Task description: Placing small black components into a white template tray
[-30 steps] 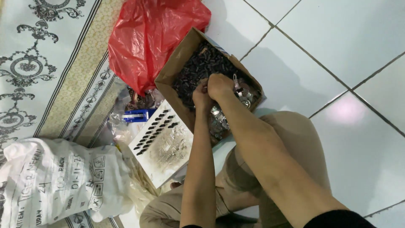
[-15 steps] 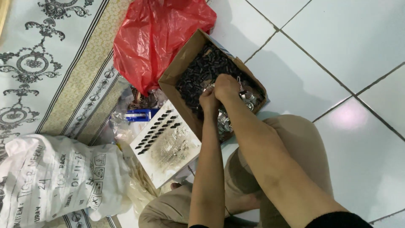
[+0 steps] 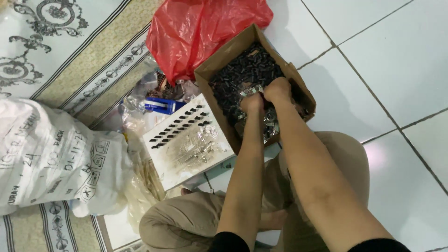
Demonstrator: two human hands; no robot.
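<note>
Both hands sit close together inside the cardboard box [image 3: 254,77], the left hand [image 3: 252,102] and right hand [image 3: 277,89] curled around a small crinkly clear packet [image 3: 250,90]; exactly how the fingers pinch it is hard to make out. Small dark pieces [image 3: 242,70] fill the box, too tiny to identify. Beside the box lies a white tray [image 3: 186,140] with rows of dark slots, its lower part smudged. Behind the box, a red plastic bag [image 3: 200,28] is partly cut off. Farther from the box, a white sack [image 3: 51,158] runs past the edge.
</note>
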